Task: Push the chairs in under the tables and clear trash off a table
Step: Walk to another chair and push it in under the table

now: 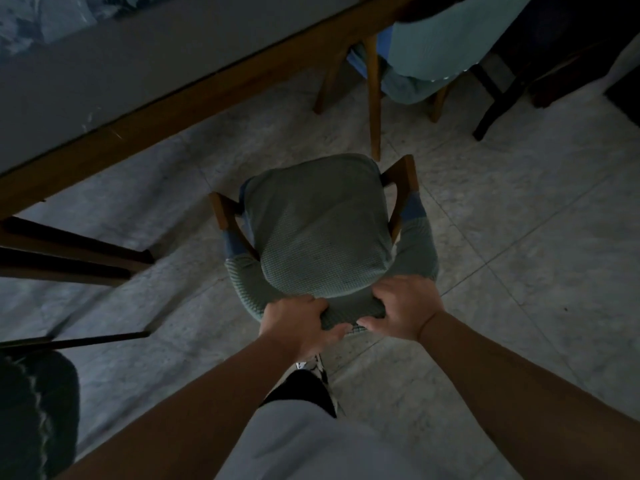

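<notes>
Below, our left hand (300, 326) and right hand (404, 309) curl their fingers (379, 296) around the backrest of a wooden chair in green waffle-knit cover (317, 230), standing apart from the wood-edged grey counter (114, 74).

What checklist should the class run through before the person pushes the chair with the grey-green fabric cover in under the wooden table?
1. Left hand grips the backrest top of the chair with the grey-green fabric cover: ok.
2. Right hand grips the same backrest top: ok.
3. Chair tucked under the long wooden table: not ok, the whole seat stands clear of the table edge.
4. Pale tiled floor between chair and table bare of obstacles: ok.
5. Seat lined up with the table edge: not ok, it sits at an angle.
6. Room under the table for the seat: cannot tell, too dark.
</notes>
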